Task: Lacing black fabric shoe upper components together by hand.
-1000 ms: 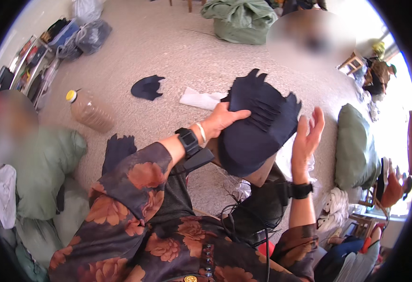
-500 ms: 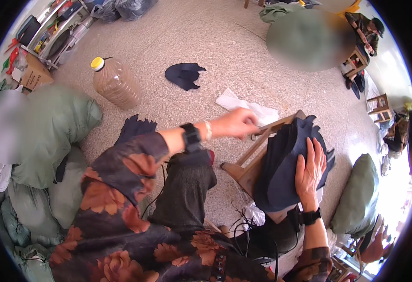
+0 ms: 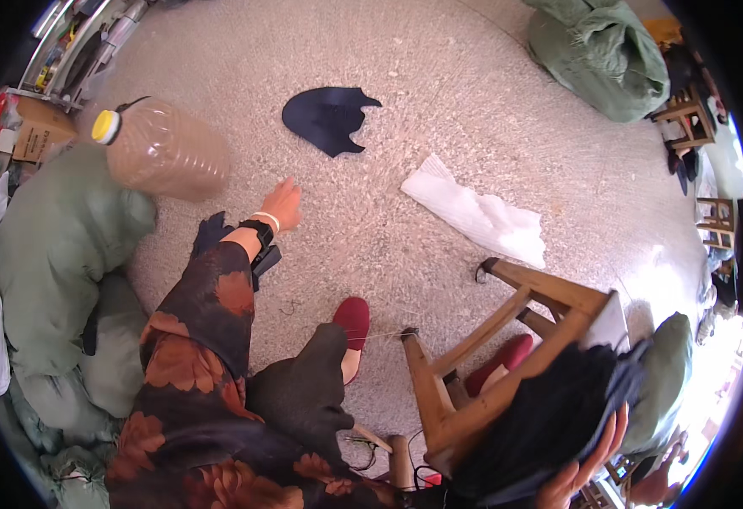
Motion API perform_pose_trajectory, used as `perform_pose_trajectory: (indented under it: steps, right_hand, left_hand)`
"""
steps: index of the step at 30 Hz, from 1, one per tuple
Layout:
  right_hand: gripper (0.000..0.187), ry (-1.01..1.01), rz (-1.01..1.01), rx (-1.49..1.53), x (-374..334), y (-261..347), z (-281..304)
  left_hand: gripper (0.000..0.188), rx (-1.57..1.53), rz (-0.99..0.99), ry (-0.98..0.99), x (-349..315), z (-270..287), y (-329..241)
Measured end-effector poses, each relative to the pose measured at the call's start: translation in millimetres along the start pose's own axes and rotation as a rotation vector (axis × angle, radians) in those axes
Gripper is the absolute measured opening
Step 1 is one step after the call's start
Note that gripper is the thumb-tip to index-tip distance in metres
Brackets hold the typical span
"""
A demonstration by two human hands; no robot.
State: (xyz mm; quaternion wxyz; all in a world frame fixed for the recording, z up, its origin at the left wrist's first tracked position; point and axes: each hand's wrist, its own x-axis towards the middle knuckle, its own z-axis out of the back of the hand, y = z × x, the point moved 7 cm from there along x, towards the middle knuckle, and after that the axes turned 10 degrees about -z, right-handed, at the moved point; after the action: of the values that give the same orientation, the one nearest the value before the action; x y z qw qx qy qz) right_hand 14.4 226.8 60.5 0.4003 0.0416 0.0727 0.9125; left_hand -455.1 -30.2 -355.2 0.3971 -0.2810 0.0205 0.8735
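Note:
My left hand point(image 3: 283, 204) reaches out over the floor on the left, past the wristwatch. Its fingers look curled together; what they hold, if anything, does not show. Just below it lie dark cut pieces point(image 3: 209, 235), partly behind my forearm. At the lower right, my right hand point(image 3: 588, 467) curves round the edge of a stack of dark, jagged-edged cut pieces point(image 3: 533, 424). That stack lies against a wooden stool point(image 3: 473, 417) and hides part of it. One more navy cut piece point(image 3: 325, 120), with a scalloped edge, lies flat on the floor ahead.
A large clear plastic bottle point(image 3: 172, 148) with a yellow cap stands at left, beside bulging green sacks point(image 3: 58, 246). A white cloth-like sheet point(image 3: 477, 212) lies beyond the stool. Another green sack point(image 3: 600, 59) is at the far right. A thin thread crosses near my red shoe point(image 3: 352, 321).
My left hand has moved from beside the stool to the left, over the floor. The view has shifted; my right hand and the stack now appear lower and farther right.

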Motion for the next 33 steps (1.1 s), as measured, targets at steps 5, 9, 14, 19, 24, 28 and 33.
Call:
perform_pose_trajectory:
  steps: [5, 9, 14, 19, 24, 28, 33]
  right_hand:
    - [0.072, 0.038, 0.019, 0.031, 16, -19, -27]
    - [0.073, 0.055, 0.005, 0.036, 32, -23, -43]
    - [0.074, 0.067, -0.005, 0.058, 47, -32, -63]
    - [0.075, 0.078, -0.009, 0.101, 54, -42, -86]
    - [0.077, 0.055, -0.044, 0.083, 46, -49, -90]
    - [0.078, 0.011, -0.043, 0.154, 35, -52, -78]
    - [0.079, -0.096, -0.061, 0.182, 6, -51, -33]
  left_hand:
    - [0.064, 0.020, -0.152, -0.065, 43, -6, -20]
    - [0.069, 0.120, -0.117, -0.043, 80, -7, -24]
    - [0.042, 0.441, -0.087, -0.031, 104, 8, -27]
    - [0.039, 0.551, -0.061, -0.070, 115, 0, -3]
    - [0.046, 0.594, -0.153, -0.132, 131, -20, -14]
    - [0.044, 0.596, -0.158, -0.269, 104, 20, -8]
    - [0.043, -0.159, -0.303, -0.652, 42, 117, -57]
